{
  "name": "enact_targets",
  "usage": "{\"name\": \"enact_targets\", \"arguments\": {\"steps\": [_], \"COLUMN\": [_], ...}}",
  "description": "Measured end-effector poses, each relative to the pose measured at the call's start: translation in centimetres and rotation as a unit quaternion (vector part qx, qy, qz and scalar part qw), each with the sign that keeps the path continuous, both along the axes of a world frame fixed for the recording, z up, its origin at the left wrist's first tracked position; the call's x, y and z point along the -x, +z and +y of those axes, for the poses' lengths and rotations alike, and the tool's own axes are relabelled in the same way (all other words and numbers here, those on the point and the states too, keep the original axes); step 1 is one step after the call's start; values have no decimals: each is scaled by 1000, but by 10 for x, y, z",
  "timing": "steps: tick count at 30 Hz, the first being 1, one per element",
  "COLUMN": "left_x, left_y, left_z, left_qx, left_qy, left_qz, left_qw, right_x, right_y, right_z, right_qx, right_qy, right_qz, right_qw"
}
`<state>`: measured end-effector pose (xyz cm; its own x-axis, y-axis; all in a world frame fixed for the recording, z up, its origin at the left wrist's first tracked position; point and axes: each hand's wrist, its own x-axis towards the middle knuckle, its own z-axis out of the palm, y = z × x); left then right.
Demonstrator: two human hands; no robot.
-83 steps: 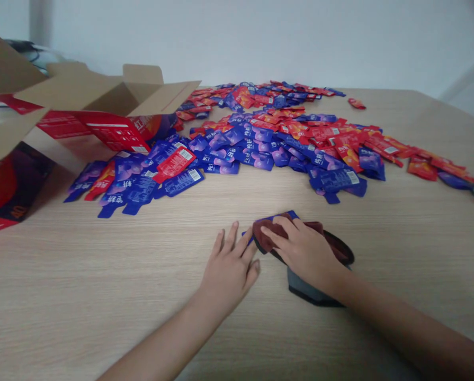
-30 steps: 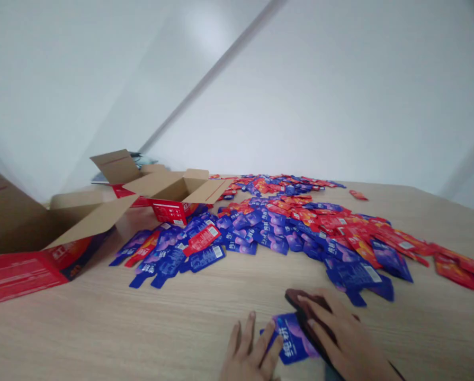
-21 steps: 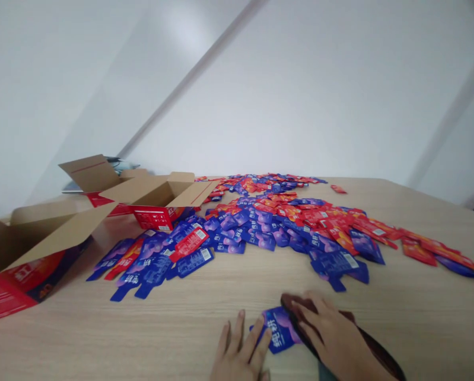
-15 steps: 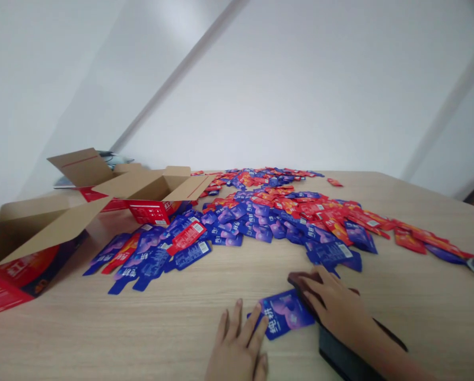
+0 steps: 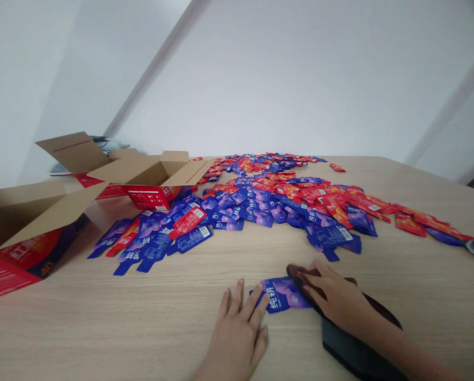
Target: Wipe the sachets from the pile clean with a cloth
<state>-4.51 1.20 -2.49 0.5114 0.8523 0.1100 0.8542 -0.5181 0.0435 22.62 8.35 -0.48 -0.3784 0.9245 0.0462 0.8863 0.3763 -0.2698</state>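
Note:
A blue-and-purple packet [image 5: 287, 294] lies flat on the table. My left hand [image 5: 233, 330] has its fingers spread, with the fingertips resting on the packet's left end. From the right, my right hand [image 5: 336, 296] bends its fingers over a long dark device [image 5: 350, 346] with a rounded, brownish front. What kind of device it is, I cannot tell. Its front edge covers the packet's right end. The palm and arm hide much of the device's top.
Blue and red packets [image 5: 256, 203] spread in a heap across the table [image 5: 161, 328]. Another cluster of packets [image 5: 149, 238] lies to the left. Open cardboard boxes [image 5: 34, 233] stand at the left, flaps up. A wall rises behind.
The view has tilted slightly, so the table's far part sits higher. The device's front covers slightly more of the packet. Both hands keep nearly the same places.

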Motion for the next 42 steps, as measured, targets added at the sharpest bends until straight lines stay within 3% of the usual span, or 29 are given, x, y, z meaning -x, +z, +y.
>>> {"name": "enact_targets", "arguments": {"steps": [3, 6, 11, 15, 18, 21, 24, 27, 31, 35, 38, 40, 42], "left_x": [1, -2, -11, -12, -12, -15, -17, -17, -10, -3, -1, -2, -4], "left_y": [0, 5, 17, 17, 14, 12, 9, 5, 2, 5, 7, 9, 11], "left_z": [0, -1, -1, 0, 0, -1, -3, -2, -2, -2, -2, -2, -2], "left_qx": [7, 31, 89, 74, 57, 53, 46, 44, 28, 25, 23, 27, 36], "left_qy": [-2, 12, 36, 40, 37, 46, 48, 38, 16, -15, -43, -45, -32], "left_qz": [-2, -12, 0, -6, -11, -9, -7, 2, 9, 10, 10, 9, 9], "left_qw": [1000, 999, 995, 996, 998, 998, 998, 998, 999, 1000, 999, 999, 999], "right_x": [2, 30, 73, 43, 12, 11, 37, 56, 35, 10, 30, 54, 72], "right_y": [22, 32, 4, -6, 12, 34, 39, 24, 10, 31, 43, 37, 24], "right_z": [8, 3, -25, -28, -14, -3, -6, -14, -12, -5, -13, -23, -30], "right_qx": [40, -27, -158, -108, -25, 28, -31, -76, -83, -152, -173, -139, -134], "right_qy": [-11, 5, 98, 56, -19, -44, -5, 33, -6, -70, -2, 68, 95], "right_qz": [-28, -7, 14, 8, -18, -45, -11, 7, 36, 106, 130, 83, 22], "right_qw": [999, 1000, 982, 993, 999, 998, 999, 996, 996, 980, 976, 984, 986]}}
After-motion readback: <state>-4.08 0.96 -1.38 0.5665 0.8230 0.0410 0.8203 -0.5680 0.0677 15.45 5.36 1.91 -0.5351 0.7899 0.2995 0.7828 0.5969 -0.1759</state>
